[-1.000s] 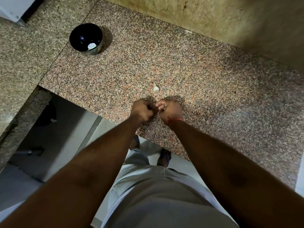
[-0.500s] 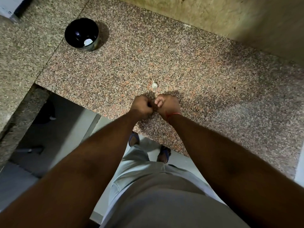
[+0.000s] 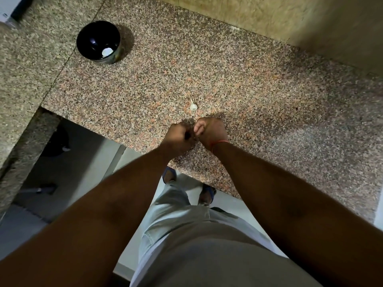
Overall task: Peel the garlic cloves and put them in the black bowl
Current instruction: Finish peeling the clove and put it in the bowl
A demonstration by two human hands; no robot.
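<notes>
My left hand (image 3: 179,135) and my right hand (image 3: 210,131) are pressed together over the near edge of the granite counter (image 3: 259,104), fingers curled round a small thing that I cannot see between them. One loose garlic clove (image 3: 193,106) with a thin stem lies on the counter just beyond my knuckles. The black bowl (image 3: 98,44) stands at the far left of the counter, with one white peeled clove (image 3: 107,52) inside it.
A wall (image 3: 290,19) runs along the back of the counter. A second granite slab (image 3: 18,83) adjoins on the left, with a white object at its top left corner. The counter's front edge drops to the floor below my hands.
My hands stay joined in the same place, working with small finger movements. The view has shifted slightly; the bowl and loose clove have not moved on the counter.
</notes>
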